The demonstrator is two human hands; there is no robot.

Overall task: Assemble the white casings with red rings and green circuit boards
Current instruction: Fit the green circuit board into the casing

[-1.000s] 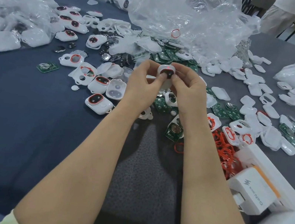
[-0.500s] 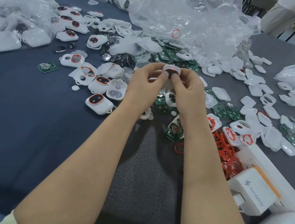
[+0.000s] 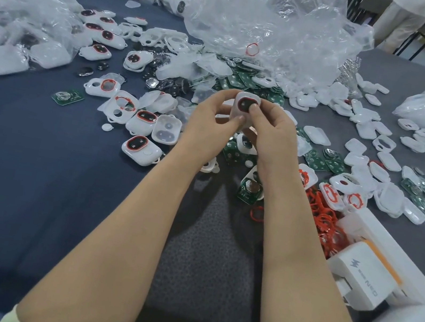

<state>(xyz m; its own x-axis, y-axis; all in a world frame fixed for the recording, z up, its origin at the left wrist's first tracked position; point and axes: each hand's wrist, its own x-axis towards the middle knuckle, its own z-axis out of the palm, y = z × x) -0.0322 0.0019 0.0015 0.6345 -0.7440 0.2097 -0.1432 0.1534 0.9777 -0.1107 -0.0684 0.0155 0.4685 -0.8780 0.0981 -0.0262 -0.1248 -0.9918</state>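
Bench [image 3: 19, 184]: your forearms cover its middle.
Red rings [image 3: 326, 227]: loose heap beside your right wrist, its right side hidden behind a white box [image 3: 363, 276].
Left hand [image 3: 208, 126]: pinches the white casing [image 3: 243, 102] at its side.
Right hand [image 3: 274, 134]: grasps it too, thumb on its red-ringed window; underside hidden.
Plastic bag [image 3: 270, 24]: blurs parts beneath.

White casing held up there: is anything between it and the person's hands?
Nothing visible does. The left hand and the right hand both grip the white casing directly, fingers on its sides.
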